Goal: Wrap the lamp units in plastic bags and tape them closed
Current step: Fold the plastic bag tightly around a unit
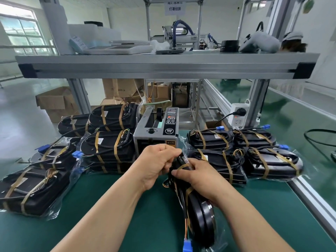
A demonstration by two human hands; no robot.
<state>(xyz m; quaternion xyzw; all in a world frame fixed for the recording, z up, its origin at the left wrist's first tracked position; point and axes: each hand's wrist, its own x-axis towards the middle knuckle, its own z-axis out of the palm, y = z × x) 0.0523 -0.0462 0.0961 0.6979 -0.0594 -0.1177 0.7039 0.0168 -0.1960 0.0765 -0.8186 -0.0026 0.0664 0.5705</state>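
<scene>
The black, tape-banded lamp unit (200, 218) stands on edge beneath both hands; the left hand (156, 165) pinches its far end, the right hand (199, 177) grips it.

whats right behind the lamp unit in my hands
The grey tape dispenser stands just behind the held lamp unit, between stacks of taped units. The left hand covers its lower front, so the tape outlet cannot be seen.

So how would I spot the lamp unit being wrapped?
Find the grey tape dispenser mid-bench. Just in front, the left hand and right hand hold one black lamp unit. Unlike the flat stacks beside it, it stands on edge, blue connector dangling.
</scene>
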